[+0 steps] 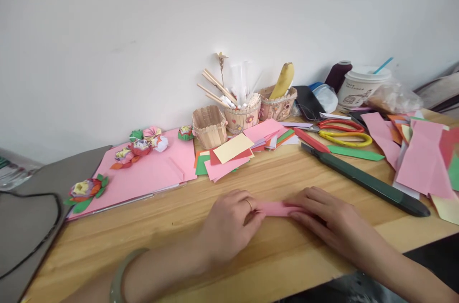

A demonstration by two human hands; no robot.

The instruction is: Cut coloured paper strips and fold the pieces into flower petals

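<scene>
A narrow strip of pink paper [275,209] lies low over the wooden table, stretched between my two hands. My left hand [231,224] pinches its left end between thumb and fingers. At the other end, my right hand [328,214] has its thumb below and fingers above, closed on the paper. Parts of both ends are hidden under the fingers. Beyond the hands sits a loose pile of coloured paper pieces, a cream one [234,148] on top. A dark green long-handled cutter [369,179] lies to the right of my right hand.
Folded paper flowers [138,147] rest on pink sheets [143,178] at left. Small wooden baskets [210,126] stand along the wall, one holding a banana [283,81]. Scissors [346,138], a lidded paper cup [362,85] and pink paper scraps [425,157] are at right.
</scene>
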